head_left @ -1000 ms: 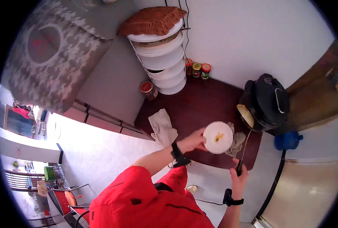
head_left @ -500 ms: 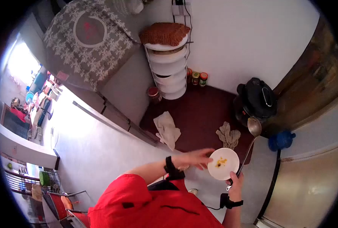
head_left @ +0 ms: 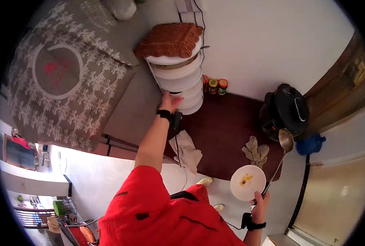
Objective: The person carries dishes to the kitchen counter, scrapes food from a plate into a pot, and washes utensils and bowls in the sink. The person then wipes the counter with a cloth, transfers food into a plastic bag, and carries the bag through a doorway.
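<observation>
My right hand (head_left: 261, 203) is closed on the rim of a white bowl (head_left: 239, 187) and on the handle of a ladle (head_left: 286, 141). Yellow bits and a small dark piece lie inside the bowl. The metal scoop of the ladle points away from me, in front of the black rice cooker (head_left: 287, 108). Stretched out to the far left, my left hand (head_left: 171, 101) is at a stack of white tiered food covers (head_left: 178, 78), beside a dark gap in a lower tier. Its fingers are apart; whether they touch the tier I cannot tell.
A brown fringed cover (head_left: 170, 39) tops the stack. On the dark red table (head_left: 223, 127) lie a white cloth (head_left: 187, 151) and a crumpled rag (head_left: 255, 151). Small jars (head_left: 217, 86) stand by the wall. A blue water jug (head_left: 310, 144) is at right, a cloth-covered cabinet (head_left: 71, 82) at left.
My left hand has left the bowl and reached forward and left to the white stack. The right hand still holds the bowl and ladle. The view has shifted closer to the table.
</observation>
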